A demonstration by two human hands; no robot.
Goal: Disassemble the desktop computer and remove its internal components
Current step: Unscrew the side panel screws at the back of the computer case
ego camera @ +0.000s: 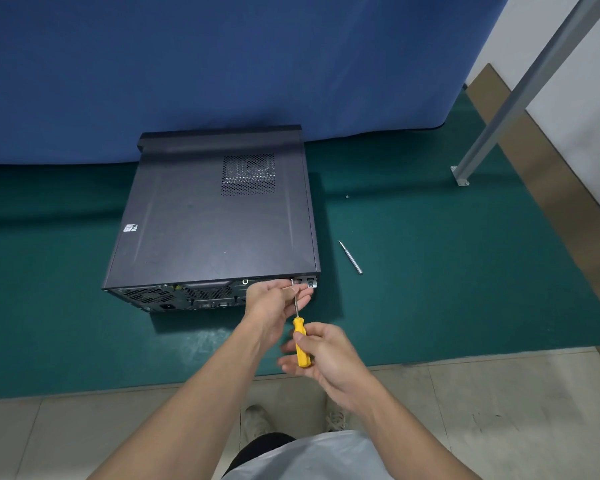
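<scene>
Left of computer case (215, 220): bare green mat (49, 271), wide passage.
Right of case: mat open, broken only by a silver bit (350, 258) and tiny screw (347, 196).
Behind case: blocked by blue curtain (222, 64).
Rear panel, right corner: crowded by left grip (274, 301), right grip (329, 358), yellow screwdriver (301, 344).
Far right: slanted metal post (492, 126).

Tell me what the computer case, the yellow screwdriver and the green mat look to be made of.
Computer case: dark painted sheet metal, probably steel; matte sheen, punched vent holes. Screwdriver: handle looks like glossy yellow plastic, shaft bare shiny metal. Green mat: likely rubber or vinyl; smooth, dull, lying flat.
</scene>
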